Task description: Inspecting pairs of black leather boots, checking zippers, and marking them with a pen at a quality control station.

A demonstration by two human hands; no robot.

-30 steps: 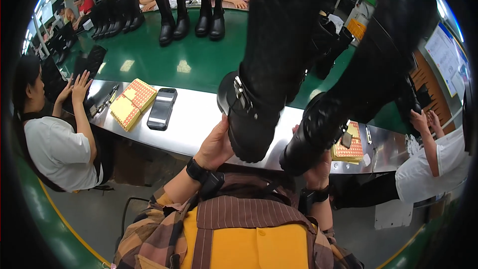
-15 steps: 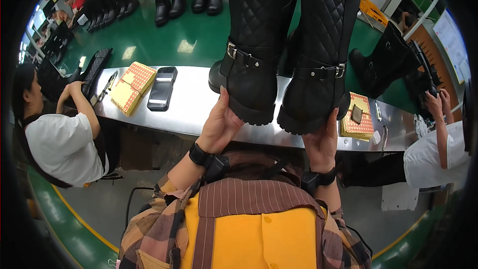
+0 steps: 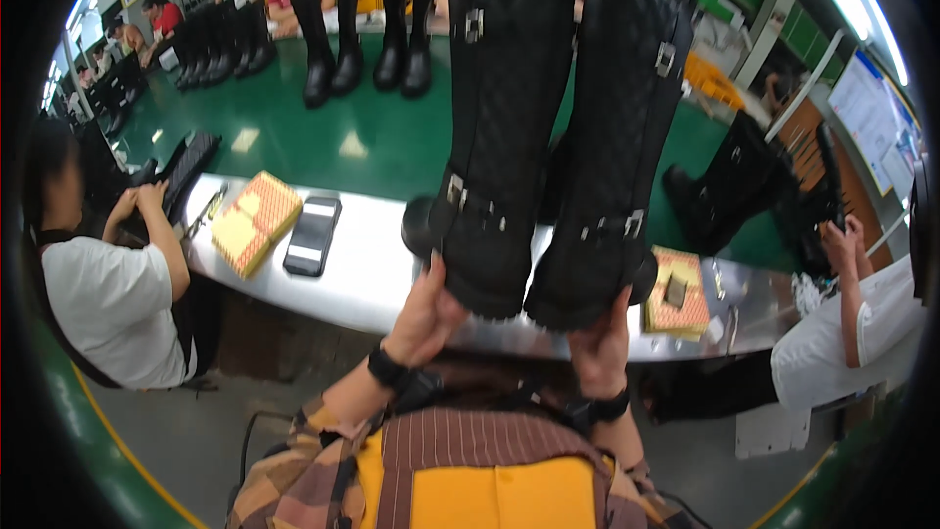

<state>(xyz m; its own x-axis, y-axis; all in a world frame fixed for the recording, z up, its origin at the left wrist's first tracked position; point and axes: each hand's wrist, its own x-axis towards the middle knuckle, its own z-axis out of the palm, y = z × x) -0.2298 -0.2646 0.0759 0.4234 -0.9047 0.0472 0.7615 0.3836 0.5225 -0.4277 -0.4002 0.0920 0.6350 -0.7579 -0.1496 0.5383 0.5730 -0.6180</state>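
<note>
Two tall black boots with quilted shafts, buckled straps and ridged soles stand upright side by side in front of me, heels toward me. My left hand [image 3: 423, 318] grips the left boot [image 3: 509, 127] low at its heel, the thumb up along its outer side. Around the lower heel of the right boot [image 3: 622, 127] my right hand [image 3: 600, 348] is closed, its fingers partly hidden beneath the sole. Both boots are raised over the near edge of the metal-topped bench [image 3: 367, 284]. The picture is slightly blurred.
A phone [image 3: 312, 236] and a stack of printed cards [image 3: 257, 223] lie left of the boots; another stack [image 3: 678, 306] lies right. More boots [image 3: 319, 49] stand across the green table [image 3: 284, 132]. Co-workers sit close at left [image 3: 113, 304] and right [image 3: 842, 323], handling boots.
The view has tilted up, so bench, hands and boots appear lower and more of the boot shafts and far people shows. Both hands still hold the boots.
</note>
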